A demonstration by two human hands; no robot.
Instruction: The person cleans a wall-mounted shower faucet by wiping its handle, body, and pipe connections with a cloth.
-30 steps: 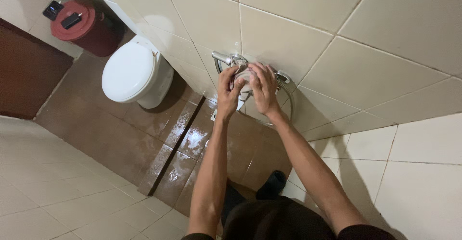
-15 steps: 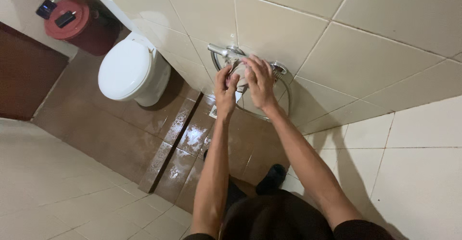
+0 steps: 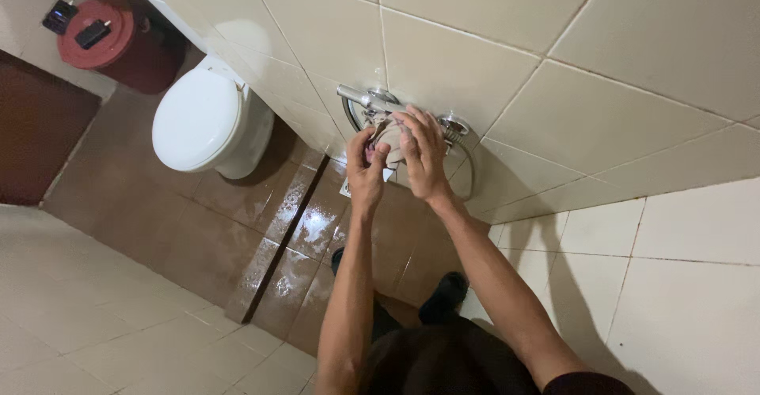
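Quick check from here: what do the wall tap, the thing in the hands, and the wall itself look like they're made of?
Tap: looks like chrome-plated metal, shiny with bright highlights. Hose looping below it: probably flexible metal, glinting likewise. Cloth pressed on the tap by the left hand and right hand: seems a soft, greyish rag, crumpled. Wall tiles: glazed ceramic, cream, glossy with dark grout lines.

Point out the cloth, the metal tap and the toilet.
cloth (image 3: 389,135), head view, on the pale fold showing between the two hands.
metal tap (image 3: 354,95), head view, on the chrome handle sticking out to the left.
toilet (image 3: 188,120), head view, on the middle of the closed white lid.
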